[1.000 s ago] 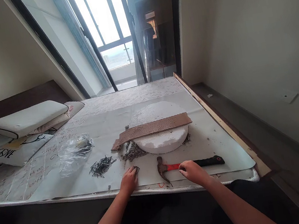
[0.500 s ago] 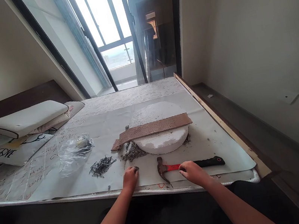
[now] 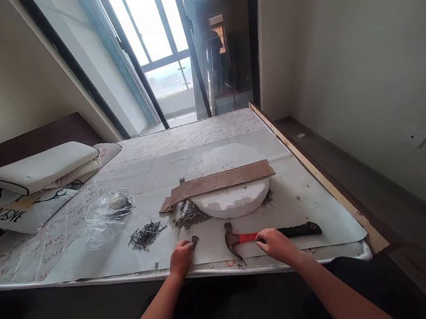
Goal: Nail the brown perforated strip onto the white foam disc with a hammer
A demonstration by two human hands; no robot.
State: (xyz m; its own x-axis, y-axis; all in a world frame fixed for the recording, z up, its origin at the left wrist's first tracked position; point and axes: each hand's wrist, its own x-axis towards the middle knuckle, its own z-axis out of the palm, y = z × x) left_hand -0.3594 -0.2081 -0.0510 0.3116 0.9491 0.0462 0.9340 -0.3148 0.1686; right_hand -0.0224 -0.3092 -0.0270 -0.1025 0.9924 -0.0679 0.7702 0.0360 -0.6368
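My left hand [image 3: 182, 258] is closed in a pinch on a small bunch of nails [image 3: 195, 241], whose ends stick out past the fingertips. A claw hammer [image 3: 245, 237] lies with its rusty head to the left and its red and black handle to the right. Around the middle of that handle my right hand [image 3: 273, 241] is closed, hiding part of it; its inner fingers do not show. A loose pile of nails [image 3: 147, 235] lies left of my left hand. Beyond the hands, a brown perforated strip [image 3: 220, 180] lies across a round white foam-like block [image 3: 232, 203].
Grey-brown crumbs [image 3: 191, 214] are heaped at the block's left side. A clear plastic bag [image 3: 107, 219] lies farther left. Pillows [image 3: 42, 167] are stacked by the headboard [image 3: 71, 129]. A pale sheet [image 3: 151, 177] covers part of the mattress; a wooden edge [image 3: 312, 171] runs along the right.
My left hand has shifted slightly left and turned, and more of the nail bunch now shows. My right hand and the hammer stay in place. The view has tilted a little.
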